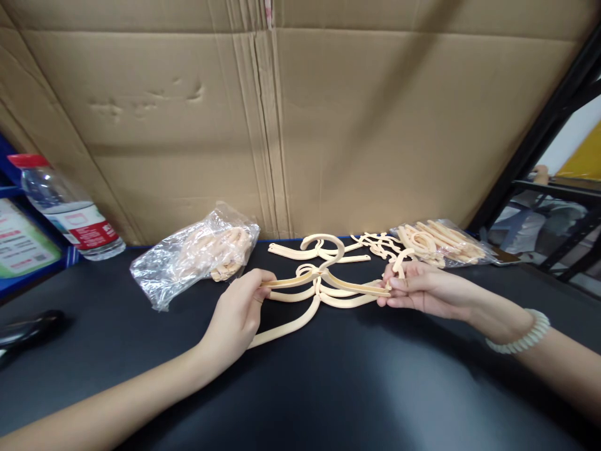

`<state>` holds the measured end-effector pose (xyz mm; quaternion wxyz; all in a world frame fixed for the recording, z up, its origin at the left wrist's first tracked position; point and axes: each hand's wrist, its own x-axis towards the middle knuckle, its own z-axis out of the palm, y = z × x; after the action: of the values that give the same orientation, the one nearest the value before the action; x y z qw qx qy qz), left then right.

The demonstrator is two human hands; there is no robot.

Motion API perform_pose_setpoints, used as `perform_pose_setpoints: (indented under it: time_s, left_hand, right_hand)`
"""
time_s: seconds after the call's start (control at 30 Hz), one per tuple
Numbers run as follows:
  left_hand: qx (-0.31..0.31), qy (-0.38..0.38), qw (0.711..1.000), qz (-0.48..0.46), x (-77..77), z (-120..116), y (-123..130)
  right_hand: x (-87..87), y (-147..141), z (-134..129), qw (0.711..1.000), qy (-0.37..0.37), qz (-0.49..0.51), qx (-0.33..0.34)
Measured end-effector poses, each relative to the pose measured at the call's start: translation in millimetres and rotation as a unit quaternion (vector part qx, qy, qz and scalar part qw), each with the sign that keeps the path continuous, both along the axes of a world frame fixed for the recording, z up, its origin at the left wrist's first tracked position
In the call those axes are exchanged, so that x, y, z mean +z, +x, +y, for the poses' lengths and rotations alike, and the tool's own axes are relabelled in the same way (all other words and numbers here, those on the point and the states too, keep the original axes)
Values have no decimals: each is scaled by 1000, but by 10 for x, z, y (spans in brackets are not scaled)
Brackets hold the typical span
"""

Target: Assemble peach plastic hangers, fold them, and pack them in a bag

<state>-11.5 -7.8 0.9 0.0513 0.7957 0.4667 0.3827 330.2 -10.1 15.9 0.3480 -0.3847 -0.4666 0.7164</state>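
Observation:
A cream plastic clothes hanger (345, 287) is held up above the dark table between my hands, its curved hook on top. My left hand (239, 307) is closed around the hanger's left arm end. At the other arm end, my right hand (417, 288) pinches the tip with thumb and fingers. A small curved cream piece (402, 260) rises from the fingers of my right hand; where it is attached I cannot tell. Beneath and behind the held hanger lie more cream hangers (291, 327), partly overlapped by it and by my left hand.
A clear plastic bag (188, 257) of cream parts lies at the back left, and another bag (446, 241) of parts at the back right. Loose thin pieces (375, 243) lie between. A water bottle (75, 213) stands left. A cardboard wall (375, 125) closes off the back.

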Motion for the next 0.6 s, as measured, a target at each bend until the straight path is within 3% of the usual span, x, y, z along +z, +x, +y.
perform_pose_setpoints:
  time_s: [0.37, 0.6]
  left_hand:
    - [-10, 13, 1000, 2, -5, 5, 2]
    - [-2, 5, 1000, -3, 11, 6, 6]
  right_hand:
    - [-50, -5, -11, 999, 8, 1, -42]
    - [-32, 6, 5, 1000, -8, 12, -23]
